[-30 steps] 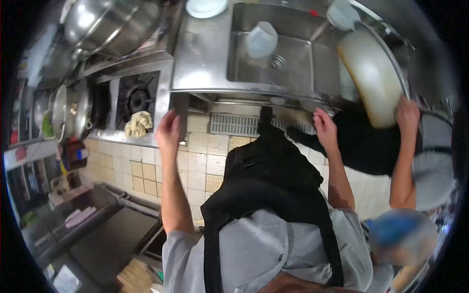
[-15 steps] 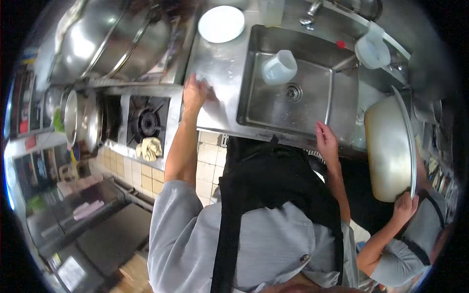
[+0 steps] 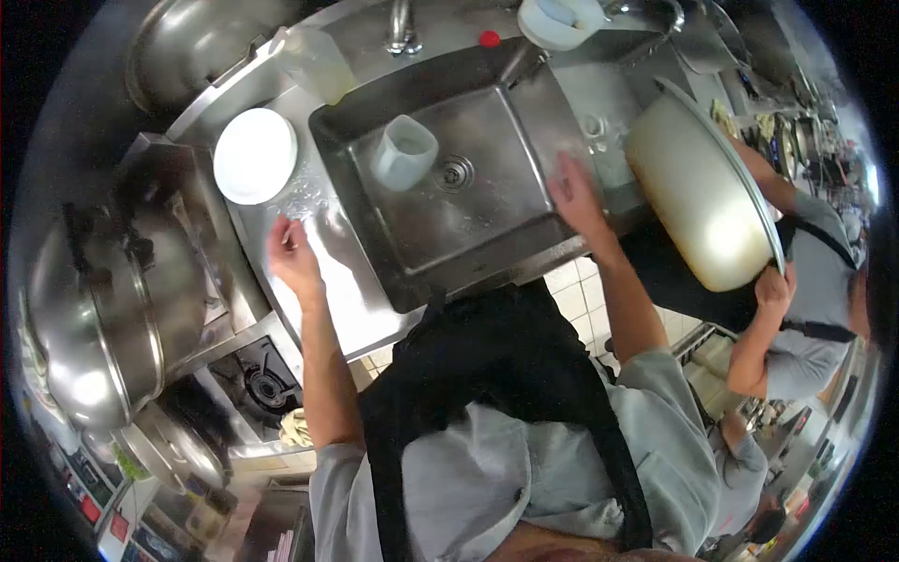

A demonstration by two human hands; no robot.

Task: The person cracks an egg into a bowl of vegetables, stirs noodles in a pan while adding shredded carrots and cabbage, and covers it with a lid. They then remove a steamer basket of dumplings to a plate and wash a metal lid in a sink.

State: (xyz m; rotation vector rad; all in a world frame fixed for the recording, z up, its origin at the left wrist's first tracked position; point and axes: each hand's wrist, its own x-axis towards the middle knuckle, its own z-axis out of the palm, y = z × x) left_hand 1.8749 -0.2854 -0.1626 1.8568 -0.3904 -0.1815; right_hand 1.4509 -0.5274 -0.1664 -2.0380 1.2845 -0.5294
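My left hand [image 3: 295,260] hangs over the steel counter [image 3: 351,290] just below a stack of white plates [image 3: 255,156]. Its fingers are loosely bent and apart, with nothing held. Over the right side of the sink [image 3: 478,220] is my right hand [image 3: 573,199], blurred by motion, its fingers outstretched and empty. A translucent plastic pitcher [image 3: 405,155] lies in the sink left of the drain [image 3: 455,173], touched by neither hand.
At right, a co-worker holds a large metal basin [image 3: 698,197] tilted. A faucet [image 3: 403,28], red cap [image 3: 489,38], white container [image 3: 562,23] and plastic jug [image 3: 314,66] line the back. A burner [image 3: 257,379], cloth [image 3: 295,428] and big metal vessels [image 3: 103,328] are at left.
My view has turned and shifted left, showing more of the counter and plates. My right hand has moved from the sink's front edge to over its right side. Both hands remain empty.
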